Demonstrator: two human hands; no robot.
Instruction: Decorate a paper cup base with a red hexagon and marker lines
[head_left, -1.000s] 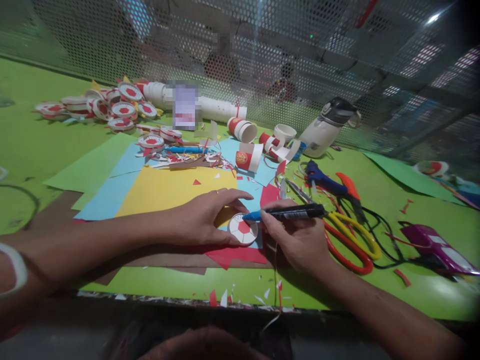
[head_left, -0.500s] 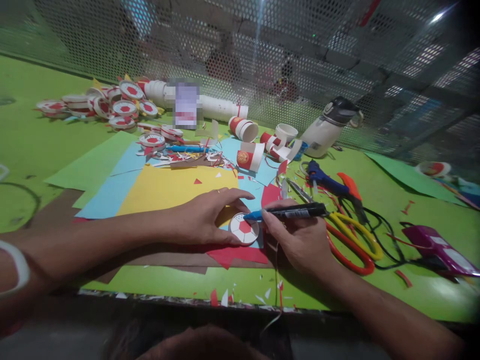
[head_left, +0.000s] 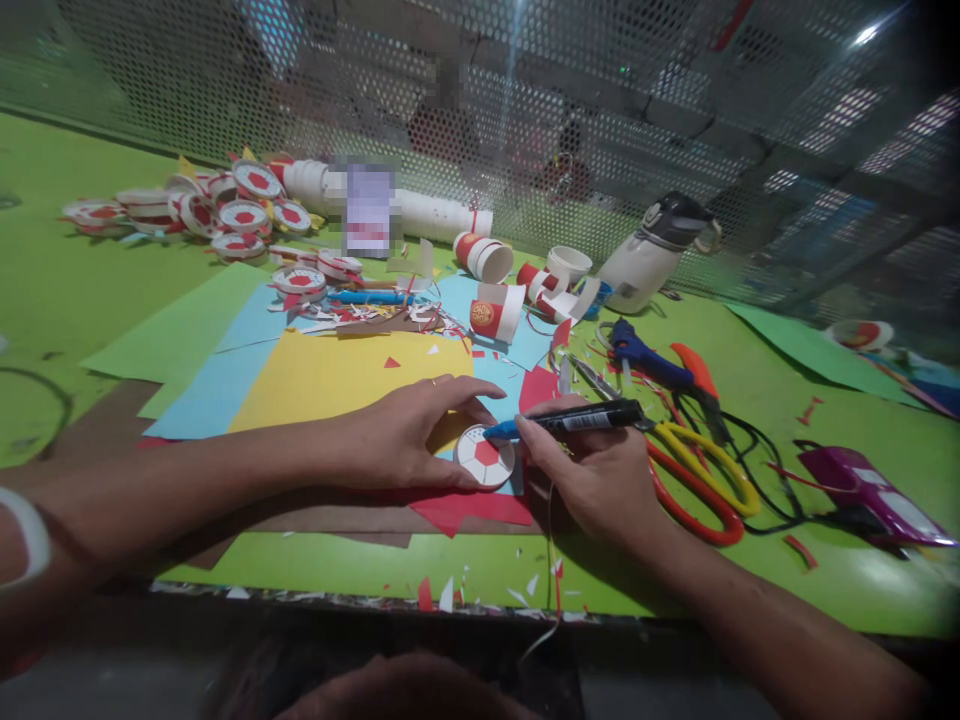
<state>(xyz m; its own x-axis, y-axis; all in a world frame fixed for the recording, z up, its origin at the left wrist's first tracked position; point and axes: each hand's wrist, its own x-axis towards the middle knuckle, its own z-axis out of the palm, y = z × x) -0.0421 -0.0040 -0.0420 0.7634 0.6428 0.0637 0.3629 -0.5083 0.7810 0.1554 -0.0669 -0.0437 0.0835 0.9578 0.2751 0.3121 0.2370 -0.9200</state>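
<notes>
A small round white paper disc (head_left: 484, 472) with a red shape at its centre and dark lines running outward lies in front of me. My left hand (head_left: 427, 435) grips its left side between thumb and fingers. My right hand (head_left: 592, 465) is closed around a marker (head_left: 592, 416) with a black barrel and blue front end. The marker's tip touches the disc's upper part, where small blue dots show. Under the disc are yellow paper (head_left: 360, 375), light blue paper (head_left: 517, 484) and red paper (head_left: 465, 510).
Similar discs (head_left: 240, 215) are piled at the back left. Paper cups (head_left: 499, 312), paper scraps and a bottle (head_left: 645, 255) stand or lie behind my hands. Scissors (head_left: 701, 500), a blue-and-orange glue gun (head_left: 660, 365) and a purple packet (head_left: 862, 490) lie to the right.
The whole view has shifted slightly. My hands keep nearly the same pose, with the marker tip still on the upper part of the disc.
</notes>
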